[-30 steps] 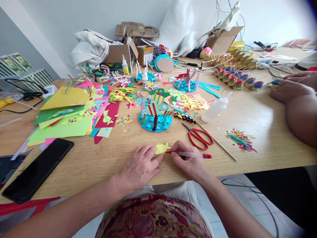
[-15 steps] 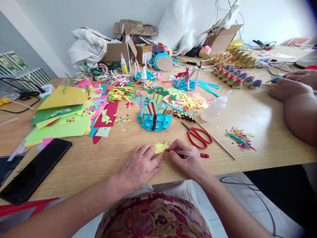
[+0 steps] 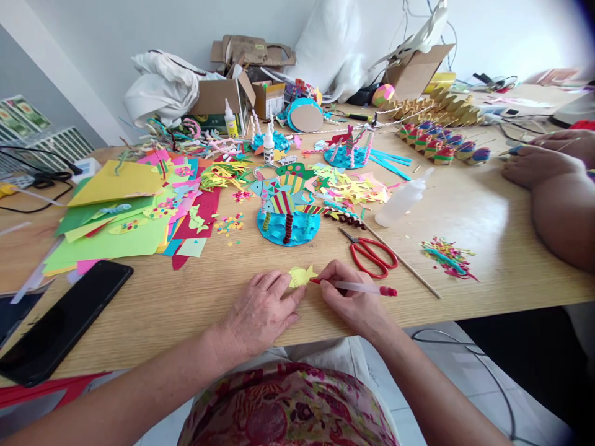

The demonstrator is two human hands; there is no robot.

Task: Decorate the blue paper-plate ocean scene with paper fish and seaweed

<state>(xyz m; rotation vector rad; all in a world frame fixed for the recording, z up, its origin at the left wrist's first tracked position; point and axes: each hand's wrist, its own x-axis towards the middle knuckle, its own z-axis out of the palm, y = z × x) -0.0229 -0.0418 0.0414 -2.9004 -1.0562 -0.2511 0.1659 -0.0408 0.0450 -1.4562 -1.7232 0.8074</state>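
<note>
A small yellow paper fish (image 3: 301, 276) lies on the table in front of me, with drawn marks on its body. My left hand (image 3: 264, 306) presses its left end down, thumb and fingers closed around that edge. In my right hand (image 3: 349, 297) is a red pen (image 3: 362, 287) with a pale barrel, its tip close to the fish's tail. Just beyond, a blue round stand (image 3: 297, 230) carries striped paper fish (image 3: 280, 202) on fuzzy pipe-cleaner posts. Red-handled scissors (image 3: 372, 255) lie to the right of my right hand, beside a thin wooden stick (image 3: 404, 263).
Coloured paper sheets (image 3: 111, 235) and a black phone (image 3: 69, 319) lie at the left. A translucent squeeze bottle (image 3: 402, 201) and a pile of coloured scraps (image 3: 449, 257) are at the right. Another person's hand (image 3: 542, 164) rests at the far right. Cardboard boxes (image 3: 218, 96) stand behind.
The view has shifted very slightly. Both hands stay in nearly the same place, the left on the fish and the right with the pen at its tail.
</note>
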